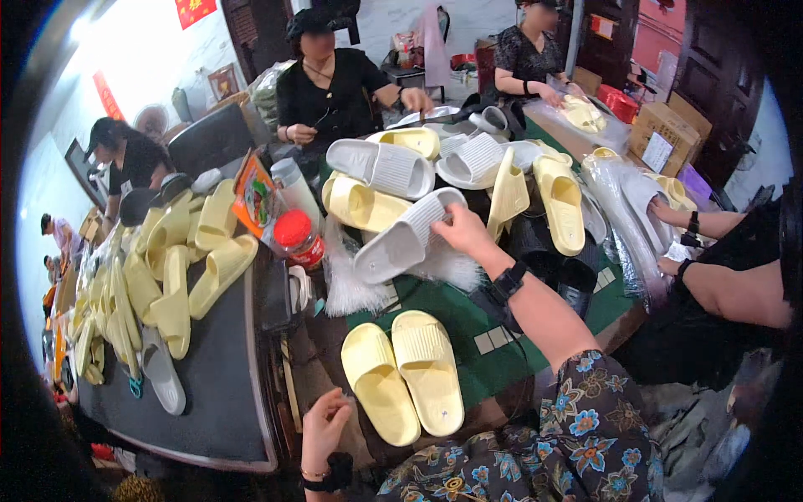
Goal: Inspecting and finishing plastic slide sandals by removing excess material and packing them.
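Observation:
My right hand (pixel 460 232) reaches over the green table and is closed on the strap edge of a grey slide slipper (pixel 397 251), tilted at the front of the pile. Nearest to me, two pale yellow slide slippers (pixel 403 376) lie side by side with their soles down. To their left, apart from them, my left hand (pixel 326 425) hangs with its fingers curled together; anything between the fingertips is too small to tell. Behind the grey slipper are more slippers, among them a grey one (pixel 381 166) and a yellow one (pixel 559 201).
A bundle of clear plastic strands (pixel 364 280) lies under the pile. Beside it stand a red-lidded jar (pixel 299 238) and an orange packet (pixel 253 197). Many yellow slippers (pixel 167 276) heap on the dark left table (pixel 222 368). Co-workers sit across and at the right, hands on slippers.

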Available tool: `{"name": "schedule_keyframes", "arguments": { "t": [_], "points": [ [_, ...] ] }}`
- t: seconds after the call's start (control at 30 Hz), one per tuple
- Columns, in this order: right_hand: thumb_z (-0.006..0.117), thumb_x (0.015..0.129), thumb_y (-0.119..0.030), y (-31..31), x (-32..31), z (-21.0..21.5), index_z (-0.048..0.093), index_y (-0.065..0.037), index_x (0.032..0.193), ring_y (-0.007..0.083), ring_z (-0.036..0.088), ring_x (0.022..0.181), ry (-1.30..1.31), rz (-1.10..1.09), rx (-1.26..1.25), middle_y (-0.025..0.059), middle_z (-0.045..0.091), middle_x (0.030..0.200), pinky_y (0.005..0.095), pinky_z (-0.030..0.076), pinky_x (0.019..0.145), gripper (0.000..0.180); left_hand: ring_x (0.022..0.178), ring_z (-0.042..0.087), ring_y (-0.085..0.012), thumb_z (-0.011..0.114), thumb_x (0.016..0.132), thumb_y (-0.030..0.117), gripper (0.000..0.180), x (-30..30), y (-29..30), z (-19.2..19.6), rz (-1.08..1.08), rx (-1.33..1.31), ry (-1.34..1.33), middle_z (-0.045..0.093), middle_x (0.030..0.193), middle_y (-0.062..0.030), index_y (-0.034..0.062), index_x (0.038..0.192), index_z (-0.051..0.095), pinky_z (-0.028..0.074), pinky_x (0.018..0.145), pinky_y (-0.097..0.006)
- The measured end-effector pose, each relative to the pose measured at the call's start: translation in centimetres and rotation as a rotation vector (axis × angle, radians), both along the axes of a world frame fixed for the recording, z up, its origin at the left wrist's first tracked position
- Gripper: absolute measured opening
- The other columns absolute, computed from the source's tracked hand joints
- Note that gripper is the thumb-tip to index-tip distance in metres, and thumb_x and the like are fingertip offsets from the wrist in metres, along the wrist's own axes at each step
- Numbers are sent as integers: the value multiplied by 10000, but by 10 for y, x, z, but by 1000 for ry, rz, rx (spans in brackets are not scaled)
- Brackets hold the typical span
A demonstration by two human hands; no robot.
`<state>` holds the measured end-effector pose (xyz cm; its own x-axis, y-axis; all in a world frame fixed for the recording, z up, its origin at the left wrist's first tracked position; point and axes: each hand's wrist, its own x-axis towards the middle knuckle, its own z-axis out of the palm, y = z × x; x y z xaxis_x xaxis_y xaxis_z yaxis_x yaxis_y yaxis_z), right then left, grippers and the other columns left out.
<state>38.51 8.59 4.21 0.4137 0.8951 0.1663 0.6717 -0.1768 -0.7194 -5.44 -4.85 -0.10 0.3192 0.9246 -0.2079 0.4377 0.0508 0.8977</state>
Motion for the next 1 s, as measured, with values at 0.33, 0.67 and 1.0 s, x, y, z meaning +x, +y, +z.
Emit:
{"name": "schedule_keyframes", "arguments": {
  "t": [0.33, 0.67, 1.0],
  "points": [
    [722, 824, -381, 39, 73, 109, 697, 43, 1003, 166, 640, 774, 131, -90, 172, 102, 702, 856, 343, 497, 713, 461, 954, 615, -176, 640, 950, 213, 440, -12, 2, -25, -63, -41, -103, 670, 1098, -114, 20, 1336, 550, 495, 807, -291],
    [661, 851, -368, 19, 193, 175, 596, 67, 1171, 390, 607, 1088, -241, -666, 552, 264, 634, 1144, 429, 461, 964, 544, 877, 607, -153, 627, 961, 248, 479, -11, 4, -28, -2, -113, -201, 664, 1075, -96, -15, 1347, 524, 495, 765, -278],
    [632, 777, -193, -32, 20, 19, 602, -135, 1259, 387, 401, 1309, -1113, 314, 314, 162, 442, 1430, 532, 304, 1080, 487, 764, 580, -124, 603, 968, 214, 425, -10, 15, -41, 21, -110, -29, 667, 992, -88, -15, 1321, 544, 487, 683, -266]
  ]
}}
